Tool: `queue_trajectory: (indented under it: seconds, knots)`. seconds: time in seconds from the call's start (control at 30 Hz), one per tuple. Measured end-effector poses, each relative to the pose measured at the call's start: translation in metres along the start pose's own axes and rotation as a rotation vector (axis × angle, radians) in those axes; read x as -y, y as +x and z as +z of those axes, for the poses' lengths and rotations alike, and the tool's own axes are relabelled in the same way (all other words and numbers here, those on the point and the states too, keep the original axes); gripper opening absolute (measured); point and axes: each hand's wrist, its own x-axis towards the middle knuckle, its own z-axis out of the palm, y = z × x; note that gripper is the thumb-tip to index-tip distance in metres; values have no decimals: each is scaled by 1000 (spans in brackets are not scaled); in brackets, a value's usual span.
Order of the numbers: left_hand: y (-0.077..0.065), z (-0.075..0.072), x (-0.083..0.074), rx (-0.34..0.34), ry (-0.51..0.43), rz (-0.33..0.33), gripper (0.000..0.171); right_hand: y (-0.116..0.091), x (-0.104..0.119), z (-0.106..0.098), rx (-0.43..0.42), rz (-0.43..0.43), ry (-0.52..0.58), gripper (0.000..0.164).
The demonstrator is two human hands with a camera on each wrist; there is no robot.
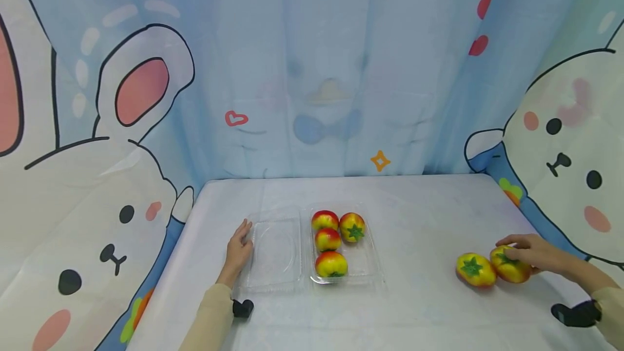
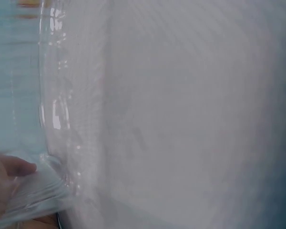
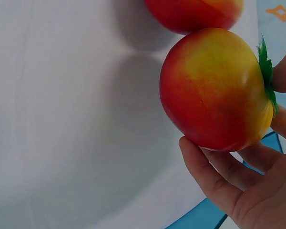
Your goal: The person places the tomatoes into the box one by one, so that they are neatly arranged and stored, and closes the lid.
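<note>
My left hand (image 1: 239, 251) is at the left edge of a clear plastic lid (image 1: 277, 253). In the left wrist view the thumb (image 2: 20, 167) lies over the lid's crinkled edge (image 2: 38, 195) and fingers show beneath, pinching it. Beside the lid stands a clear plastic box (image 1: 361, 270) with several red-and-yellow fruits (image 1: 331, 264) inside, persimmon-like with green leafy caps. At the right, my right hand (image 1: 531, 253) grips a similar fruit (image 3: 214, 90) with thumb and fingers around it. Another such fruit (image 1: 475, 270) touches it on the left. Whether lid and box are joined is hard to see.
A white cloth (image 1: 414, 318) covers the table. Behind it hangs a light blue curtain (image 1: 331, 69) printed with cartoon figures, also rising at both sides. A black strap (image 1: 577, 314) is on the right wrist.
</note>
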Motion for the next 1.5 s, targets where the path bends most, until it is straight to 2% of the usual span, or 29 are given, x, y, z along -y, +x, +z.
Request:
queue_trajectory:
  seconds: [0.27, 0.4, 0.63, 0.97, 1.1, 1.33, 1.5]
  knots:
    - [1, 0, 2, -10, 11, 5, 55, 12, 42, -3, -50, -128, -27, 44]
    - [0, 0, 3, -13, 23, -5, 55, 20, 64, 4, -51, -178, 14, 48]
    - [-3, 0, 3, 1, 19, -34, 56, 44, 107, 17, -73, -201, 74, 51]
    - [-1, 0, 0, -12, 19, -3, 56, 74, 173, 32, -48, -250, 146, 49]
    - [0, 0, -1, -10, 17, 6, 57, 83, 197, 40, -52, -295, 157, 47]
    - [1, 0, -2, -13, 25, 9, 56, 97, 225, 64, -60, -381, 193, 43]
    - [1, 1, 0, -12, 22, 2, 56, 103, 233, 84, -46, -460, 185, 41]
